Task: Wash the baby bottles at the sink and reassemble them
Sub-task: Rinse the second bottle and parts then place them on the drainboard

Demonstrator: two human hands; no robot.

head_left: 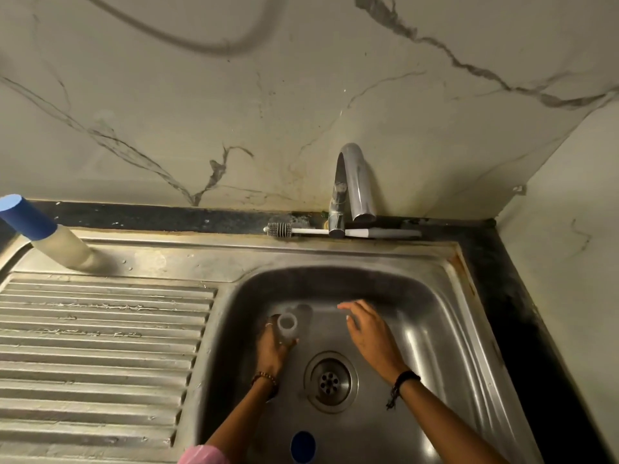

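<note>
— Hands: status?
— Left hand (273, 343) is wrapped round an uncapped clear bottle (287, 328), held upright inside the sink (445, 333). Right hand (370, 333) is spread, nothing held.
— Surroundings?
— A blue cap (303, 447) is noted on the basin floor; a bottle brush (341, 231) is laid behind the tap (351, 185); a capped bottle (47, 234) is stood on the drainboard.

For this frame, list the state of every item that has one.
Clear uncapped baby bottle: open mouth up, gripped by left hand in the steel sink basin.
Right hand: open, holding nothing.
Blue-capped bottle: capped, standing on the drainboard.
Chrome tap: no water visible.
White-handled bottle brush: lying behind the basin.
Blue cap: lying in the basin.
</note>
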